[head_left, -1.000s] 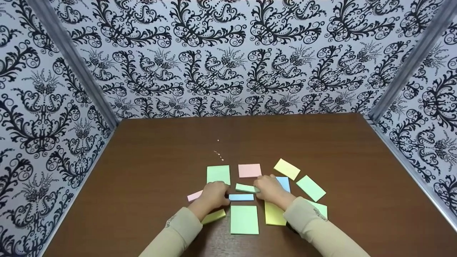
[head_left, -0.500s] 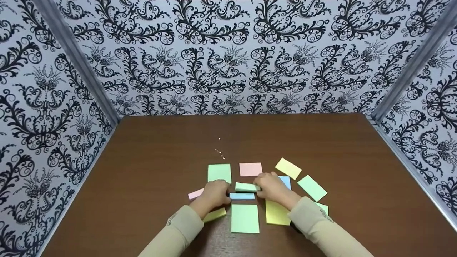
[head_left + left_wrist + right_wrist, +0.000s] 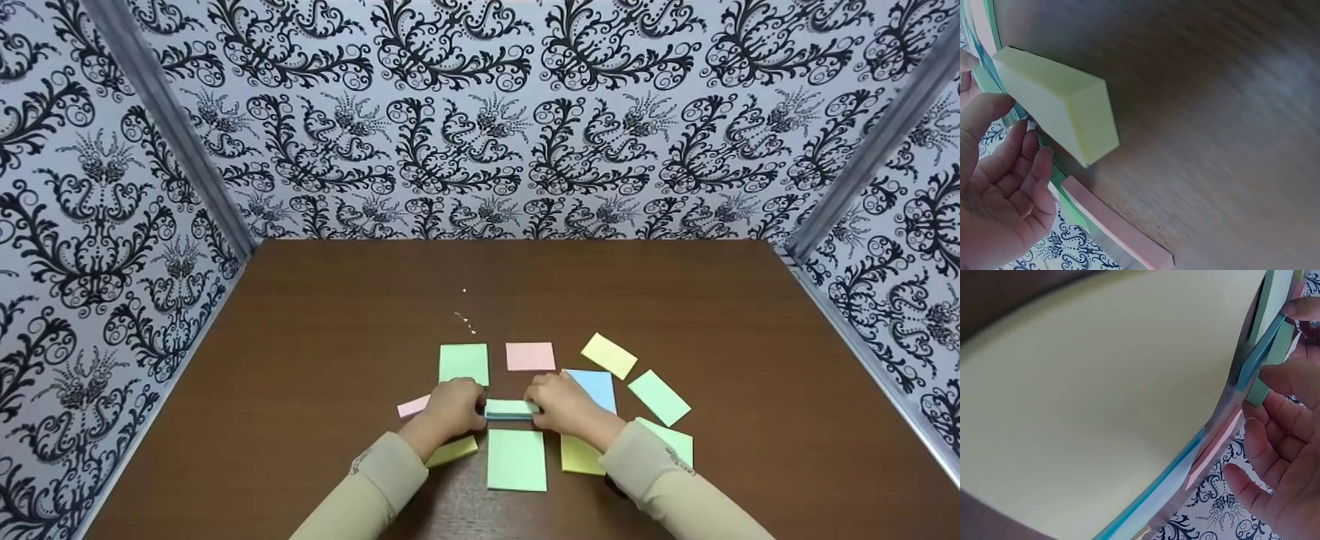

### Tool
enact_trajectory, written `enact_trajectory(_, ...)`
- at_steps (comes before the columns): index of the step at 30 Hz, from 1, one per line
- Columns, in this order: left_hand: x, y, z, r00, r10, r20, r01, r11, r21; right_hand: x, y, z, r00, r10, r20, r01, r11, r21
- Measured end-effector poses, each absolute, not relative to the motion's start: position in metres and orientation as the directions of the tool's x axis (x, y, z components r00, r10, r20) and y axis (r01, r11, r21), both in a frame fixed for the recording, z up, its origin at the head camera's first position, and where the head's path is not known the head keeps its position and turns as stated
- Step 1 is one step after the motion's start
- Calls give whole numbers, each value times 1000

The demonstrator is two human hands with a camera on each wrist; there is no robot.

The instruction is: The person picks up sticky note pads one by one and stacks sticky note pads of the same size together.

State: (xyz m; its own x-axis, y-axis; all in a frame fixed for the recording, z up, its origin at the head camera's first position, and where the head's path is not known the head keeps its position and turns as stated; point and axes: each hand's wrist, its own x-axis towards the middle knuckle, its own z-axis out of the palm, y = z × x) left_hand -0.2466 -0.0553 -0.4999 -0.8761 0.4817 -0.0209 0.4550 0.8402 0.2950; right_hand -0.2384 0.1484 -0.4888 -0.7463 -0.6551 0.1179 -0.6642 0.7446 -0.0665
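Note:
Two narrow sticky-note pads are between my hands at the middle of the table. My left hand (image 3: 454, 409) pinches the left end of the blue pad (image 3: 1258, 360), thumb toward me. With thumb and fingers, my right hand (image 3: 564, 405) grips the right end of the narrow green pad (image 3: 510, 406). In the head view the green one lies over the blue one, covering most of it. Just in front is a larger green pad (image 3: 517, 461). Beside my left wrist stands a thick yellow pad (image 3: 1050, 90), and a pink strip pad (image 3: 1112, 219) lies past the left fingers.
Behind the hands lie a green pad (image 3: 463, 364) and a pink pad (image 3: 530, 356). A blue pad (image 3: 598, 386) and large yellow pad (image 3: 580, 456) are partly under the right arm. Farther right are a small yellow pad (image 3: 609, 355) and green pad (image 3: 660, 397). Patterned walls enclose the brown table (image 3: 360, 300).
My right hand has brought the narrow green pad toward me and slightly left, from behind the blue pad to over it. My left hand keeps its grip on the blue pad.

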Motion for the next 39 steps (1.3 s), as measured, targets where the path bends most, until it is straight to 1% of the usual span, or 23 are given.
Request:
enact_trajectory(4, -246, -55, -500, -884, 465, -43, 428, 845, 321, -238, 148, -491, -742, -660, 121, -668, 742, -51)
enact_trajectory(10, -246, -56, -499, -888, 457, -52, 414, 844, 341, -238, 147, -493, -751, -650, 120, -659, 748, -72)
enact_trajectory(14, -246, -57, -499, -885, 463, -51, 423, 844, 331, -238, 146, -493, -754, -646, 122, -656, 752, -73)
enact_trajectory(21, -246, -60, -497, -861, 509, -9, 480, 816, 322, -239, 147, -496, -757, -642, 125, -651, 756, -63)
enact_trajectory(32, -246, -60, -499, -863, 506, -11, 475, 817, 328, -237, 144, -496, -772, -625, 112, -633, 771, -62)
enact_trajectory(39, -246, -62, -499, -857, 516, -4, 484, 807, 339, -237, 144, -496, -768, -630, 115, -639, 766, -68)
